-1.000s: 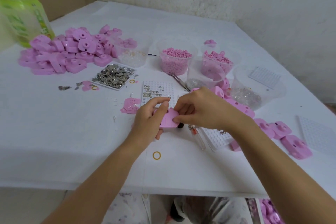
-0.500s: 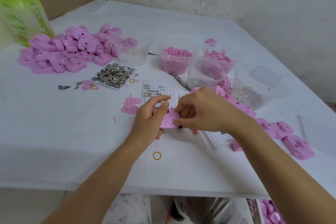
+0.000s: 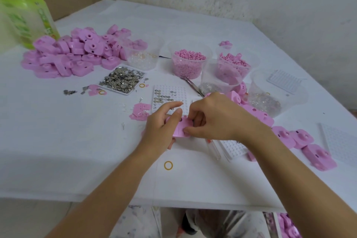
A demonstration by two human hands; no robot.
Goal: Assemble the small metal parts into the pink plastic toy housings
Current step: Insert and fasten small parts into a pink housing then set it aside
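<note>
Since the whole counter (image 3: 58, 141) reads like a little production line, I'll go left to right. Far left is a heap of pink housings (image 3: 73, 52), I'd guess the ones waiting their turn, parked out of the way but within reach. Beside it a shallow tray of metal parts (image 3: 122, 80) sits flat and open so pieces can be picked off one at a time. Just right of that, a white grid tray (image 3: 170, 94) has a few round metal bits sorted into its pockets, right above the hands. Then the action: the left hand (image 3: 160, 127) has its grip clamped on one pink housing (image 3: 181, 128), thumb on top. It holds the housing low over the counter and tilted toward the camera, probably so the working face is easy to get at. The right hand (image 3: 214, 120) has its grip pinched together on that housing's right edge. Honestly can't tell if there's a metal piece between the fingertips, they hide it. Further right a row of housings (image 3: 301, 137) lies lined up, looks like the finished ones to me.
</note>
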